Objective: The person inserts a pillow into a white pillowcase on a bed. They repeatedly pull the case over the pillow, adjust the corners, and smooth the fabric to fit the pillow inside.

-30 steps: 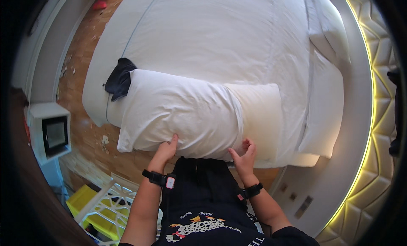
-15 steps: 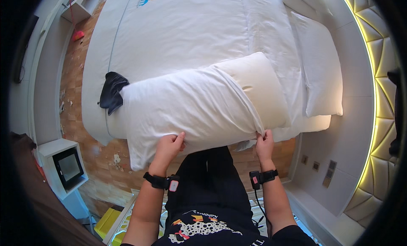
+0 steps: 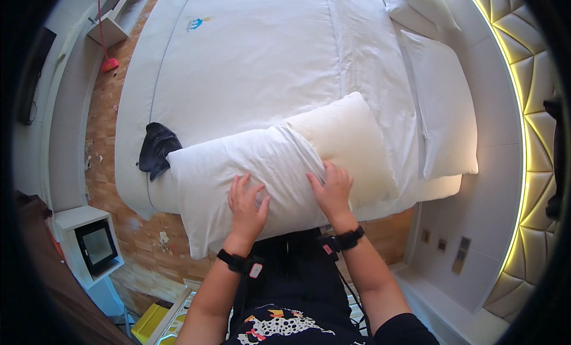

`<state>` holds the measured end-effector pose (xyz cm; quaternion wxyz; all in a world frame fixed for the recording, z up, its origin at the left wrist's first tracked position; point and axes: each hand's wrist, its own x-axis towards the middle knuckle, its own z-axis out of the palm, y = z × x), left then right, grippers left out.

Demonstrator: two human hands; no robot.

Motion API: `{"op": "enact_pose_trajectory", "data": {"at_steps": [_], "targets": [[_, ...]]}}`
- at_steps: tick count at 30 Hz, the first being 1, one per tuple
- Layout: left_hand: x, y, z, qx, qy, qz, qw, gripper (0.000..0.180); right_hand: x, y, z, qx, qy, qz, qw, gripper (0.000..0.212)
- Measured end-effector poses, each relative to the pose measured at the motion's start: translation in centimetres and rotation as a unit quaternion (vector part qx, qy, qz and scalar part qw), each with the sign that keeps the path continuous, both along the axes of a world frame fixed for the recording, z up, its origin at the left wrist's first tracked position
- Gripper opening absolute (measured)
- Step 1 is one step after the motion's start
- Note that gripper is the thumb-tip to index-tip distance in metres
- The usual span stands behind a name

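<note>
A cream pillow (image 3: 352, 144) lies along the near edge of the bed, its left part inside a white pillowcase (image 3: 223, 167). The case's open edge runs slantwise across the pillow, and the right part of the pillow is bare. My left hand (image 3: 245, 207) rests on the middle of the case, fingers spread. Close to the case's open edge, my right hand (image 3: 334, 193) lies on the cloth, its thumb and fingers apart and holding nothing. A crumpled black cloth-like item (image 3: 158, 150) lies on the bed against the case's far left corner.
The bed (image 3: 250, 65) has white covers and another white pillow (image 3: 446, 107) at its head, right. A padded wall (image 3: 529, 149) with a light strip stands beyond. At left are a white cabinet (image 3: 70, 219), a red broom (image 3: 109, 64) and debris on the wooden floor (image 3: 134, 238).
My right hand has let go of the case's edge and moved left onto the cloth. My left hand has opened from its grip. The case's open edge has slid left, baring more pillow.
</note>
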<state>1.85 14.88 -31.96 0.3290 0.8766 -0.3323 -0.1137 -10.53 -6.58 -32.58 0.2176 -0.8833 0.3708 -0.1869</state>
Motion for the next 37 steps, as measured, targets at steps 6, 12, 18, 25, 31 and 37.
{"op": "enact_pose_trajectory", "data": {"at_steps": [6, 12, 18, 25, 31, 37], "targets": [[1.2, -3.0, 0.1, 0.001, 0.014, 0.010, 1.000, 0.041, 0.7, -8.9, 0.6, 0.065, 0.125, -0.008, 0.990, 0.028], [3.6, -5.7, -3.0, 0.035, -0.062, 0.019, 0.997, 0.053, 0.2, -8.5, -0.3, 0.016, 0.111, 0.066, 0.991, 0.024], [9.3, -8.2, -4.8, 0.151, 0.018, 0.026, 0.988, 0.062, 5.8, -7.6, -0.4, -0.017, 0.079, 0.137, 0.987, 0.022], [9.6, -10.3, -4.5, 0.245, 0.061, 0.014, 0.967, 0.065, 15.0, -9.0, -3.5, -0.015, 0.184, 0.219, 0.958, 0.021], [6.6, -10.2, -4.4, 0.275, 0.049, -0.002, 0.960, 0.065, 11.6, -14.0, -2.1, -0.019, 0.173, 0.187, 0.967, 0.012], [12.4, -9.5, -6.6, 0.197, -0.046, -0.004, 0.979, 0.076, 5.2, -9.7, 2.0, 0.023, 0.131, 0.198, 0.971, 0.018]]}}
